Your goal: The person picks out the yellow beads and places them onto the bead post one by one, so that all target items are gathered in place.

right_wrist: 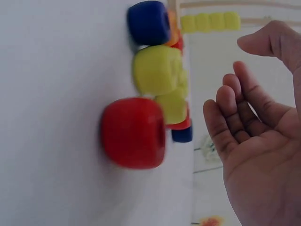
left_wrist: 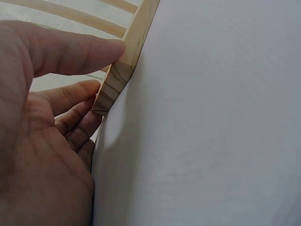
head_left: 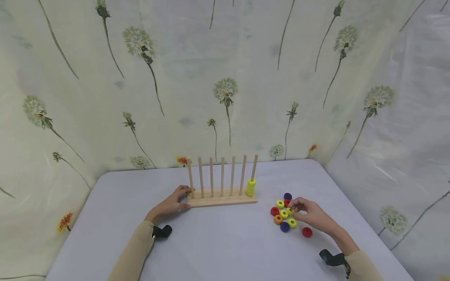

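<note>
A wooden peg stand [head_left: 222, 200] with several upright pegs stands toward the back of the table. My left hand [head_left: 174, 201] pinches its left end, thumb on the front edge and fingers behind; the left wrist view shows the thumb on the wooden base [left_wrist: 123, 63]. Several yellow beads [head_left: 250, 187] are stacked on the rightmost peg. My right hand [head_left: 311, 213] hovers at the loose beads, its fingertips close to a yellow bead [head_left: 290, 211]. In the right wrist view, thumb and fingers are apart with nothing between them, and a red bead [right_wrist: 133, 133] lies nearest the camera.
Loose beads lie clustered right of the stand, among them an orange bead [head_left: 278, 219], a blue bead [head_left: 285, 226] and a red bead [head_left: 275, 211]. Another red bead [head_left: 307, 232] lies apart, nearer the right wrist. A flower-patterned curtain [head_left: 190, 97] hangs behind the white table [head_left: 218, 246].
</note>
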The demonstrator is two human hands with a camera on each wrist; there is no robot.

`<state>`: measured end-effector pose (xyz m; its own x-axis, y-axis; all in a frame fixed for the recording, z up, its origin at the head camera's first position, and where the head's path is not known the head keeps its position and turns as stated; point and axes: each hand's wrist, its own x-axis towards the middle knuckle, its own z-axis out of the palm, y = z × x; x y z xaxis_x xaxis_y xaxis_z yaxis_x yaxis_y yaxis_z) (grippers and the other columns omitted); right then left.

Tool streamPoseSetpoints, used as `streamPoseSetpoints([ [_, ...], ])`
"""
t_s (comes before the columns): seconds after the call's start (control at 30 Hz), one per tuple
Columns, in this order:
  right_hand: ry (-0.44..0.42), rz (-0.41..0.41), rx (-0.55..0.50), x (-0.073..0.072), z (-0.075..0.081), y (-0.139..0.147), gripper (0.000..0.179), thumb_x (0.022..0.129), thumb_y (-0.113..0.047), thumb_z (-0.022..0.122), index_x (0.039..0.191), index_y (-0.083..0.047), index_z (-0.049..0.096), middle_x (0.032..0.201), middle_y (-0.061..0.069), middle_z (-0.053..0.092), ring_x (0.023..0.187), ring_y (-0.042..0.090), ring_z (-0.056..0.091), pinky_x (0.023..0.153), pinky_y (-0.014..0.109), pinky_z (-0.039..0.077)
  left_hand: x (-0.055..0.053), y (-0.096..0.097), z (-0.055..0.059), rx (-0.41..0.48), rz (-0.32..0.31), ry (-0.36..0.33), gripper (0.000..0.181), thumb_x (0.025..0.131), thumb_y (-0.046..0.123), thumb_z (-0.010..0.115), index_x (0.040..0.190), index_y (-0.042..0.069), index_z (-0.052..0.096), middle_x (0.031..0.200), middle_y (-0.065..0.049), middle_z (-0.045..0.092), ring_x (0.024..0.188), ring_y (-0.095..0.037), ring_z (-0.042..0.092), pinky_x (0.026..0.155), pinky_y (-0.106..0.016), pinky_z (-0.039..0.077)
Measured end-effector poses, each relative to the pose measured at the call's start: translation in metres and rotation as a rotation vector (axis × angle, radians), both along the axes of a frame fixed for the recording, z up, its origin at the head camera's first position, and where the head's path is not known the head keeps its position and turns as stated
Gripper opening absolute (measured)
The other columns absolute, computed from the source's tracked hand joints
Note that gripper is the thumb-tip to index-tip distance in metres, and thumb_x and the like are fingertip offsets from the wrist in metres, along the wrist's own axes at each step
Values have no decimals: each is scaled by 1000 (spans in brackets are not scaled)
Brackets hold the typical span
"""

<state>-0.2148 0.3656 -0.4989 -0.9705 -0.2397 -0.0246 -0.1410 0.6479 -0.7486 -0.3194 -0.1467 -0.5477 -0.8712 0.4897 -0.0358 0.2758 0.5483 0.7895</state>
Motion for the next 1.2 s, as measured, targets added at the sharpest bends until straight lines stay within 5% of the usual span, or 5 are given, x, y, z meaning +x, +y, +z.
streamPoseSetpoints([
  [0.43, -111, -112, 18, 6, -27, 9, 36, 83, -19, 73, 112, -5, 58, 105, 6, 60, 97, 20, 55, 76, 19, 50, 0, 0, 0, 7, 0, -6, 63, 85, 17, 71, 142, 8, 46, 149, -14, 32, 143, -37, 25, 113, -60, 21],
  [1.2, -90, -118, 80, 12, -34, 2, 37, 77, -13, 76, 109, -8, 61, 102, 3, 62, 92, 17, 54, 70, 21, 49, 1, 2, 0, 10, 20, -33, 64, 85, 19, 71, 142, 10, 45, 151, -13, 30, 144, -37, 23, 114, -61, 20],
])
